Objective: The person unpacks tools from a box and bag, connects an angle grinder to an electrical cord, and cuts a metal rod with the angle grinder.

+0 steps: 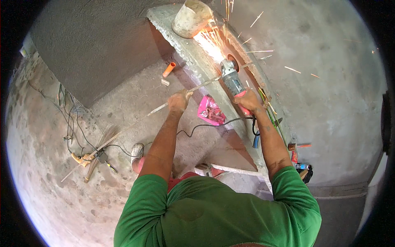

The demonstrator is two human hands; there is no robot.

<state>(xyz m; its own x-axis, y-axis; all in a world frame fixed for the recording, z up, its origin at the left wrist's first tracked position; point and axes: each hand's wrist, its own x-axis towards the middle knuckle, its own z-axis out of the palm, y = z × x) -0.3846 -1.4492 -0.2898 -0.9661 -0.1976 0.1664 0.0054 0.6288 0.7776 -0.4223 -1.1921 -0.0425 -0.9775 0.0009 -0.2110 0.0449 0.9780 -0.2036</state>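
My right hand (248, 101) is wrapped round the red handle of an angle grinder (234, 82). The grinder's disc (233, 62) meets a long, thin, pale bar (204, 83) lying across the concrete ledge, and bright sparks fly up and outward from there. Lower on the same bar, my left hand (177, 101) is closed round it. The bar slants from the lower left up past the disc to the right. A black cord (193, 128) trails from the grinder to the left. The exact cutting point is hidden by glare.
A whitish bucket (184, 24) stands on the ledge (175, 38) in the sparks' path. On the floor are an orange pipe piece (169, 69), a torn pink bag (204, 112) and tangled cables (70, 119) with a yellow tool (82, 159). Green strips (276, 122) lie along the ledge.
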